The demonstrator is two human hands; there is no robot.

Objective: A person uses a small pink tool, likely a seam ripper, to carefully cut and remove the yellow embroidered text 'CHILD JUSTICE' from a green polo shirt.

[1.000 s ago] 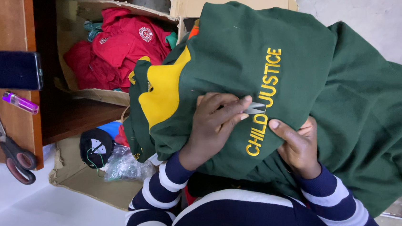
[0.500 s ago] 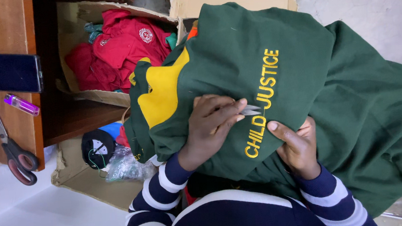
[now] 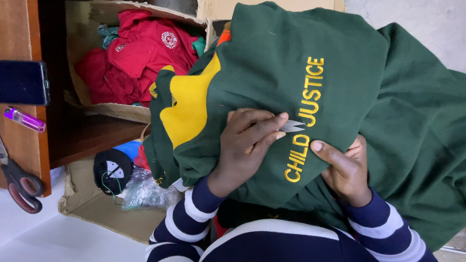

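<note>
At the far left, a dark phone [image 3: 7,82] lies on the wooden shelf [image 3: 20,136], with a purple lighter [image 3: 24,119] just below it and red-handled scissors [image 3: 14,173] beside that. Further right, red garments [image 3: 138,55] fill an open cardboard box [image 3: 104,110]; beneath it a second box [image 3: 89,206] holds a black cap [image 3: 111,169] and crumpled clear plastic [image 3: 146,190].

The green sweatshirt [image 3: 307,86], with a yellow collar panel and yellow embroidered lettering, lies draped over my lap and covers most of the centre, hiding whatever sits under it. My left hand [image 3: 248,143] rests on the fabric, fingers curled and pinching small metal snips [image 3: 292,125] at the lettering. My right hand [image 3: 344,166] grips a fold of the sweatshirt, thumb on top and fingers tucked underneath.
</note>
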